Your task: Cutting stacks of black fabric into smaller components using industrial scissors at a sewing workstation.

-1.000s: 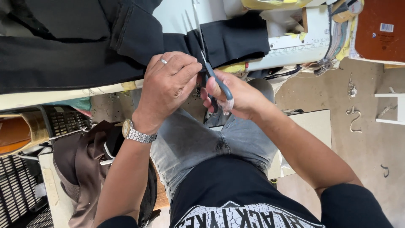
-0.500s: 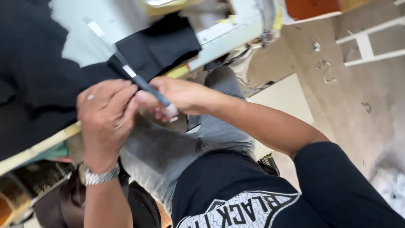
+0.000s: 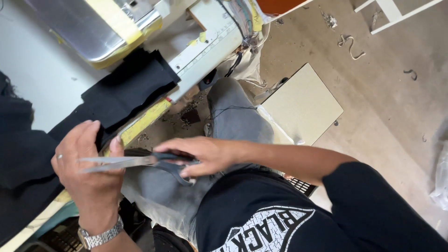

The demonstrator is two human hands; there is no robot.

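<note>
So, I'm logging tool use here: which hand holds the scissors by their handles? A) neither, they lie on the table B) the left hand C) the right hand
C: the right hand grips the dark handles of the scissors, whose blades point across the left hand that holds the black fabric.

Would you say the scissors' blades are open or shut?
Slightly open: the scissors show two blade tips parted near the left hand.

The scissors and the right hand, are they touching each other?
Touching. The head view shows the right hand closed around the dark handles of the scissors, fingers wrapped over them, no gap visible.
</note>
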